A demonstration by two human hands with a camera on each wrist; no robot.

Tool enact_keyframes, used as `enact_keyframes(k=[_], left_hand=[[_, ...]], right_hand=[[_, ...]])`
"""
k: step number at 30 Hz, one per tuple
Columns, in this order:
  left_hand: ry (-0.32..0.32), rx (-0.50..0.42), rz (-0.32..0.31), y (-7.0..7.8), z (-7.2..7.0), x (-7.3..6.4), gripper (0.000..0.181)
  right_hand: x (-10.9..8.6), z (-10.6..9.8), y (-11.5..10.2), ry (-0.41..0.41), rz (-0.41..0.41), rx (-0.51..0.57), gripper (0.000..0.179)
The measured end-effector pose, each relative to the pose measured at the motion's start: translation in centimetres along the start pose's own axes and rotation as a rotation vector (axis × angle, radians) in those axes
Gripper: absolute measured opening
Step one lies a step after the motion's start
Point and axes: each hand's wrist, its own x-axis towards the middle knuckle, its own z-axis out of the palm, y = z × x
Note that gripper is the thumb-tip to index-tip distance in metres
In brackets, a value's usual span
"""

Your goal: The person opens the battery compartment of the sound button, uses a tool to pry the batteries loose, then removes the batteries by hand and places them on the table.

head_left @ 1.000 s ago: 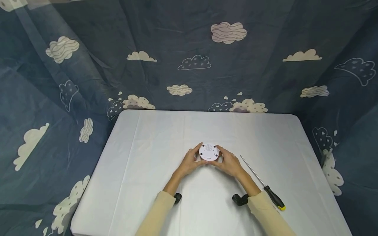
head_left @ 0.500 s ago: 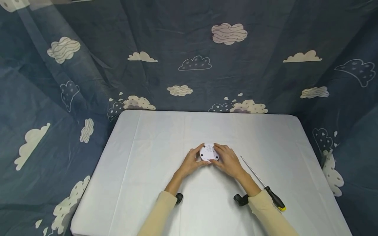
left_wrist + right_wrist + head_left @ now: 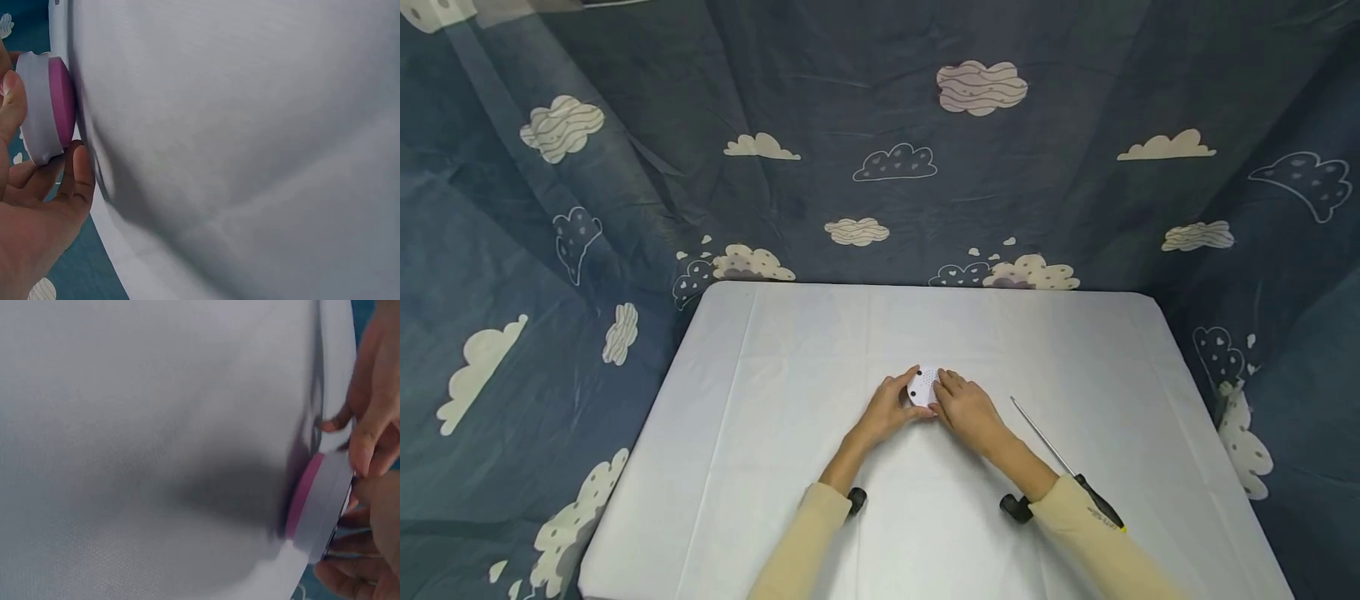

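A small round white device (image 3: 922,388) with speaker holes and dark feet on its upward face is held just above the table. Its underside (image 3: 62,103) is pink. My left hand (image 3: 880,410) grips the device from the left, thumb at the near side and a finger at the far edge. My right hand (image 3: 973,417) lies over the right half of that face, with its fingers bent onto it. What the right fingertips touch is mostly hidden. To the right of that arm lies a screwdriver (image 3: 1047,442) with a black and yellow handle, partly covered by the sleeve.
A white cloth covers the table (image 3: 790,350). Dark blue curtains (image 3: 805,92) printed with clouds stand behind it and at both sides. A black wrist camera (image 3: 1017,508) is strapped at the right wrist, and another camera (image 3: 857,500) at the left.
My right hand has shifted left from the device's right edge onto its upward face, covering more of it. The left hand keeps its grip and stays nearly still.
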Motion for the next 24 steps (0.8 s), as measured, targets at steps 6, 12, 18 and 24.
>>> enact_keyframes(k=[6,12,18,24], left_hand=[[0.005,-0.027,-0.027,0.4,0.0,0.2,0.089],[0.024,-0.025,-0.027,0.5,0.1,0.2,0.087],[0.037,-0.03,-0.015,0.2,-0.1,0.2,0.086],[0.034,-0.026,-0.012,0.0,0.0,0.3,0.085]], right_hand=[[-0.2,0.1,-0.8,-0.062,-0.052,-0.156,0.037],[-0.4,0.0,-0.8,-0.082,-0.051,-0.184,0.04],[-0.3,0.0,-0.8,-0.045,-0.051,-0.155,0.034],[-1.1,0.3,-0.9,0.027,-0.042,-0.119,0.037]])
